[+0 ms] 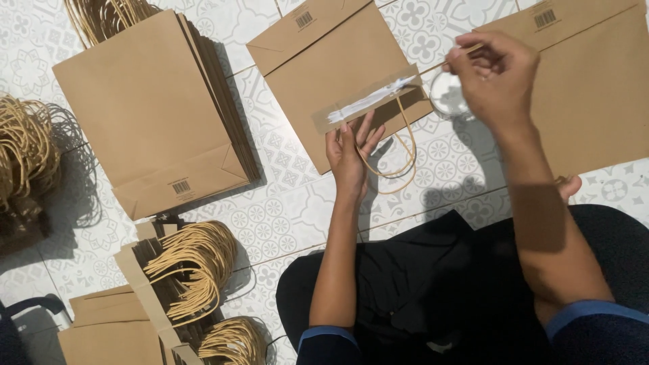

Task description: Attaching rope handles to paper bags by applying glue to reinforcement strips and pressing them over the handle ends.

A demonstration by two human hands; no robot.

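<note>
From my seat I see my left hand (351, 152) pressing flat, fingers open, on the glued paper strip (368, 100) lying crosswise on the flat bag (331, 61), while my right hand (493, 74), farther right, pinches a thin stick (449, 61) above a small glue pot (446, 94).

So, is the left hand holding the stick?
No, the left hand lies flat on the bag, while the right hand holds the thin stick.

White floor tiles (284, 203) with grey floral pattern, thin grout lines, bright light, sharp dark shadows
</note>
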